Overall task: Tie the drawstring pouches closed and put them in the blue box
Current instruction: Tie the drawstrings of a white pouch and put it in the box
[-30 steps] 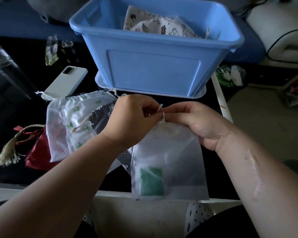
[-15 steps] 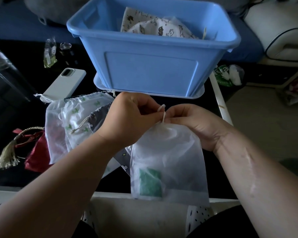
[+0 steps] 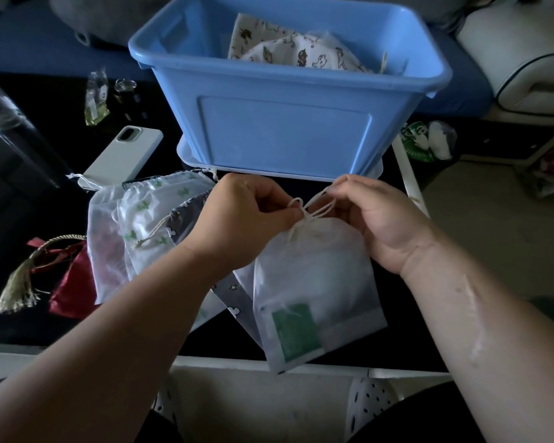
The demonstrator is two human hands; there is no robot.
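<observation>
Head camera: the black desk (image 3: 29,314) carries the blue box (image 3: 285,132), with animal-print pouches (image 3: 301,52) already inside. Just in front of the box, the sheer white pouch (image 3: 317,276) is held up, its neck gathered. The left hand (image 3: 247,225) and right hand (image 3: 381,219) each pinch its drawstring (image 3: 314,210) loops. A green label (image 3: 296,330) sits inside the pouch, writing too small to read.

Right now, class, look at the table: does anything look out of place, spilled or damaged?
Nothing looks spilled or torn. The only untidy spot is the heap of pouches, overlapping one another beside the phone. The blue box stands upright.
</observation>
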